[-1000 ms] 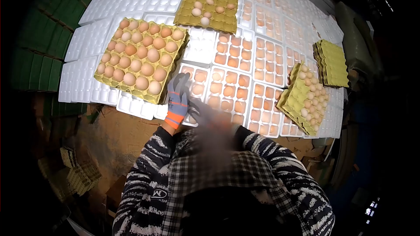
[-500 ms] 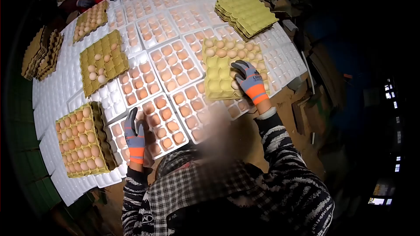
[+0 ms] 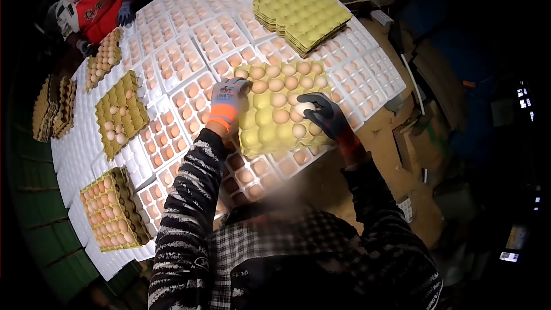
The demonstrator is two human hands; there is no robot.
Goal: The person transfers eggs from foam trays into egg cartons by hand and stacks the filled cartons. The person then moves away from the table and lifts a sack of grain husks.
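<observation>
My right hand [image 3: 328, 116], in a dark glove, is closed around a pale egg [image 3: 305, 107] above the yellow egg tray [image 3: 255, 138]. Brown eggs fill the tray's far rows and part of its right side; several cups at its near left are vacant. At the tray's left edge is my left hand [image 3: 229, 96], in a grey glove with an orange cuff. Its fingers curl downward beside a corner egg [image 3: 241, 73], and whatever they hold is hidden. White trays of eggs [image 3: 245, 176] lie under and around the yellow one.
A stack of yellow trays [image 3: 301, 8] stands at the back right. To the left are a partly filled tray [image 3: 123, 106], a full stack of eggs [image 3: 106, 212] and folded trays [image 3: 51, 106]. A co-worker in a red apron [image 3: 99, 11] stands at the far left.
My left hand has moved up and right from the near white tray to the yellow tray. The right hand has turned and now grips an egg. The view has shifted.
</observation>
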